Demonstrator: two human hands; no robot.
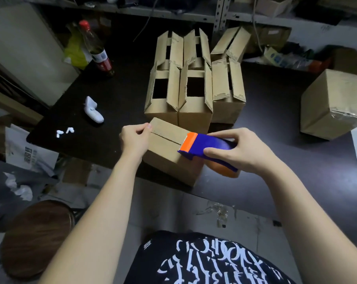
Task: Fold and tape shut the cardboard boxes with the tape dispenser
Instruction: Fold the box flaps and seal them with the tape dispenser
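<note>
Pinching an edge of the folded brown cardboard box (165, 149), the left hand (135, 138) steadies it; right hand (242, 151) fingers (218, 136) clasp the blue-and-orange tape dispenser (202, 147), likely due along the seam next.

Tape dispenser (206, 143) at right end of near box (163, 150), open boxes (194, 111) behind, bottle (97, 50) far left.

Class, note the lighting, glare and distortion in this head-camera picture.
Head view: dim, with the left hand, right hand and closed box lit best; a pale sheen on the dark table at right; wide-angle bending fans the open boxes outward.
</note>
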